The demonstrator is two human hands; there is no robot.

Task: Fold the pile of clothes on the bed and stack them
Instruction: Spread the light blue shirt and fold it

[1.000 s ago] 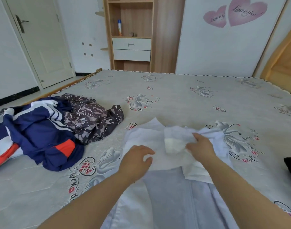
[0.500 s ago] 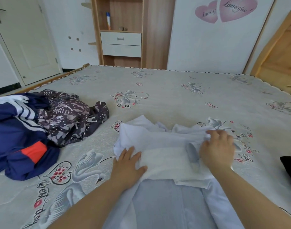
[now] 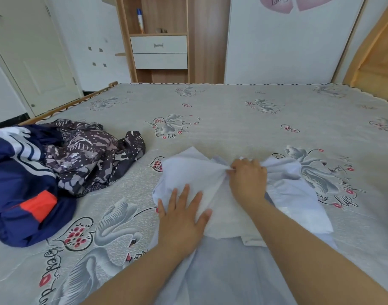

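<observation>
While both hands work the shirt, state is:
left hand (image 3: 181,219): flat, fingers spread, pressing the shirt's 9 o'clock side.
right hand (image 3: 248,180): fingers curled, pinching bunched cloth at 12 o'clock of the fold.
shirt (image 3: 188,170): pale, half folded, on the bed (image 3: 232,111) at 6 o'clock.
pile (image 3: 56,168): navy jacket and patterned garment, unfolded, 9 o'clock, well apart from the shirt.

Bright, even daylight fills the room — soft and without glare. Only faint shadows sit under the forearms on the bed (image 3: 232,119). The wide-angle lens bends straight lines near the edges — the whole picture is slightly soft.
</observation>
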